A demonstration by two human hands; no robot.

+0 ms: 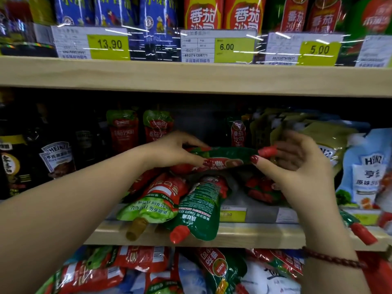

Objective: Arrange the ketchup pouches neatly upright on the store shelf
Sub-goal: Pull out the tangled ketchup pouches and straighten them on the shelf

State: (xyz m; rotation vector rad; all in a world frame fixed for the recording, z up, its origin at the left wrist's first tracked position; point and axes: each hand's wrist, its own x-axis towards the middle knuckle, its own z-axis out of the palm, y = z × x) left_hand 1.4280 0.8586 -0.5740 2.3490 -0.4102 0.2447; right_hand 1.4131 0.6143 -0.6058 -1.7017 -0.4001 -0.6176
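Both hands (176, 149) (297, 164) hold green-red ketchup pouch (222, 157) sideways.

Bare forearms, red-painted nails, dark red beaded bracelet (333, 259) on right wrist

A dark open gap (203, 122) is lying behind the pile, between two upright red-and-green ketchup pouches (140, 128) and crowding olive-yellow pouches (314, 134); toppled red-capped pouches (191, 206) are blocking the wooden shelf's front edge (254, 234).
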